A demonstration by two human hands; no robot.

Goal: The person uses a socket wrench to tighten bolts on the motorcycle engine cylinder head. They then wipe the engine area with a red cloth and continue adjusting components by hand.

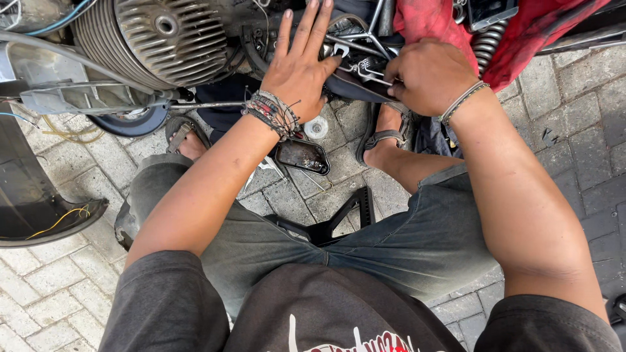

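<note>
Up close, left hand [301, 68] fingers spread flat on the engine part [345, 81], right hand [427, 75] fingers curled around a metal rod [365, 73].

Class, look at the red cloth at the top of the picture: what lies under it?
Under the red cloth a coiled metal spring shows at its lower edge, and the right hand works just below among thin metal rods. Whatever else the cloth covers cannot be seen.

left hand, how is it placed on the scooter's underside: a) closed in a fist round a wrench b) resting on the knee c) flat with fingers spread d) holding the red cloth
c: the left hand lies open, fingers spread, against the dark parts beside the ribbed engine cover, while the right hand is curled at the metal springs.
</note>
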